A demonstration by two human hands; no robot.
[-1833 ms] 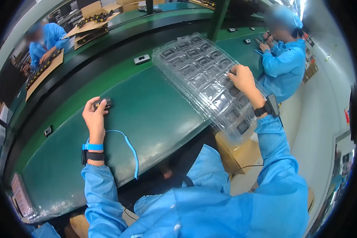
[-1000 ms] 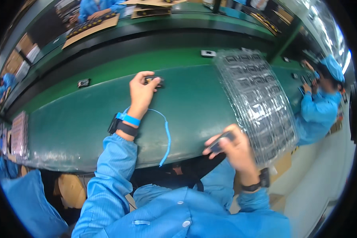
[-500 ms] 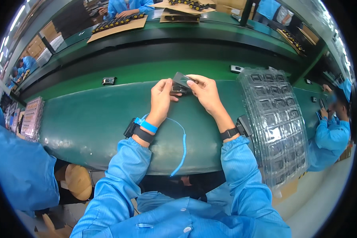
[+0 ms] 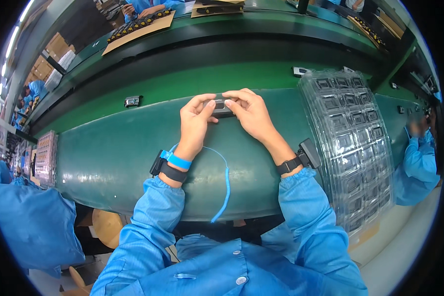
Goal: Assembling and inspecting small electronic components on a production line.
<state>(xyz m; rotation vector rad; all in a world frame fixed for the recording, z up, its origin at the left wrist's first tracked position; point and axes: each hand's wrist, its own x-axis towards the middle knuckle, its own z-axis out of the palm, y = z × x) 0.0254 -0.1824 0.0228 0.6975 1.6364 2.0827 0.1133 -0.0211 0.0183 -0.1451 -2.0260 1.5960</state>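
Note:
Both hands hold a small dark rectangular device [image 4: 223, 106] with a lighter grey middle, just above the far part of the green mat. My left hand [image 4: 194, 121] is closed on its left end, thumb on top. Gripping the right end is my right hand [image 4: 254, 116], its thumb also pressed on the upper face. Fingers cover both ends and the underside. A blue wrist strap [image 4: 176, 159] circles my left wrist, and its coiled blue cord [image 4: 226, 190] lies over the green mat [image 4: 118, 148].
Stacked clear plastic trays [image 4: 345, 153] with dark parts stand at my right. A small device [image 4: 132, 101] lies on the green belt at far left, another [image 4: 299, 72] at far right. A pinkish stack [image 4: 46, 158] sits at left. Co-workers sit at both sides and across.
A flat dark piece that my right hand held tilted over the device now lies level against it. My right thumb has come down onto the top, and both hands press the ends.

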